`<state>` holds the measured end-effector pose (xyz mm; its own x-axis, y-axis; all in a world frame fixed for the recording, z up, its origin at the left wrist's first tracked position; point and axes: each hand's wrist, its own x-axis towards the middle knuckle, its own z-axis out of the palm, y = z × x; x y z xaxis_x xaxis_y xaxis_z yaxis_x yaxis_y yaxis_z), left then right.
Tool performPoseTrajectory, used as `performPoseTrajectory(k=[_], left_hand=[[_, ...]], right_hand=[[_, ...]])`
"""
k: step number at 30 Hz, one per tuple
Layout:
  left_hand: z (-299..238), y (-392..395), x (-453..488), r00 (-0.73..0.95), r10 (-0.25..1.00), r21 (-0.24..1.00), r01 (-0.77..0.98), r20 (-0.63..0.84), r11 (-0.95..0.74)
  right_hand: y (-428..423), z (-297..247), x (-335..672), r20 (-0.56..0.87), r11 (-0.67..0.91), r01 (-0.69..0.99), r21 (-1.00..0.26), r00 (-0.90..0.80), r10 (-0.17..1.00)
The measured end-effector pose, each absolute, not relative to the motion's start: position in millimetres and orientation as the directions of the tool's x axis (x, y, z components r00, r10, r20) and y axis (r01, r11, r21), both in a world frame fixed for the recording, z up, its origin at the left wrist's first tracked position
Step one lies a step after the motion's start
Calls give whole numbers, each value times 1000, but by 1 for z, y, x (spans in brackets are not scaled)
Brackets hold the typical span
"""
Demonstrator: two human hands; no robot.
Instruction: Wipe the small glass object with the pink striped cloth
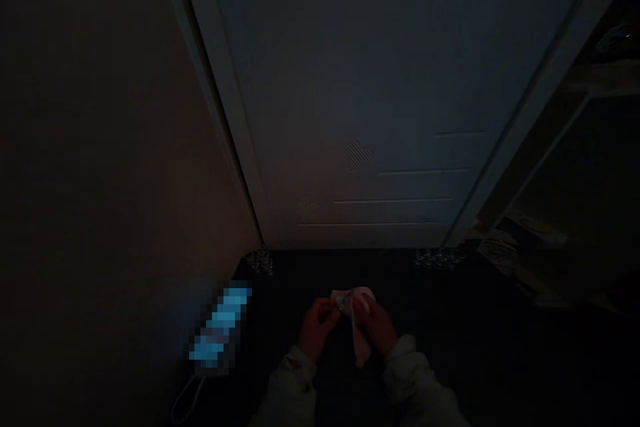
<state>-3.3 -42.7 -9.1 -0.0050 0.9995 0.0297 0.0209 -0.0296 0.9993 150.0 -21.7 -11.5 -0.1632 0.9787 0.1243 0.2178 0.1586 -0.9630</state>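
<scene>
In the dim light a pale pink cloth-like piece (pixel 361 343) is bunched between my two hands, one end hanging down toward me. My right hand (pixel 377 327) is closed around its bunched middle. On the other side, my left hand (pixel 317 327) pinches the left edge, fingers curled and thumb toward the piece. It is too dark to tell whether this is fabric or paper. Light-coloured sleeves cover both wrists.
A white door panel (pixel 345 80) with embossed hearts stands ahead. A brownish wall (pixel 100 180) rises on the left. Near it lies a pixelated, glowing blue device (pixel 220 327) with a white cord loop (pixel 185 400). Small shiny round objects (pixel 440 257) sit along the panel's base.
</scene>
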Motion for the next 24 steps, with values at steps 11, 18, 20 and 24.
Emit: performPoseTrajectory(k=[11,18,20,24], left_hand=[[-4,-44,-4,1,1000,1000,8,27,-27],[-4,-44,-3,12,1000,1000,20,23,-23],[-3,-44,-3,5,1000,999,37,22,-22],[-2,-45,-3,3,999,999,43,32,-32]], right_hand=[[-22,-11,149,132,160,172,-972,-167,977],[-24,-1,149,124,159,381,-911,-115,986],[-25,0,148,124,156,401,-902,-105,987],[-26,2,147,133,166,374,-912,-113,985]])
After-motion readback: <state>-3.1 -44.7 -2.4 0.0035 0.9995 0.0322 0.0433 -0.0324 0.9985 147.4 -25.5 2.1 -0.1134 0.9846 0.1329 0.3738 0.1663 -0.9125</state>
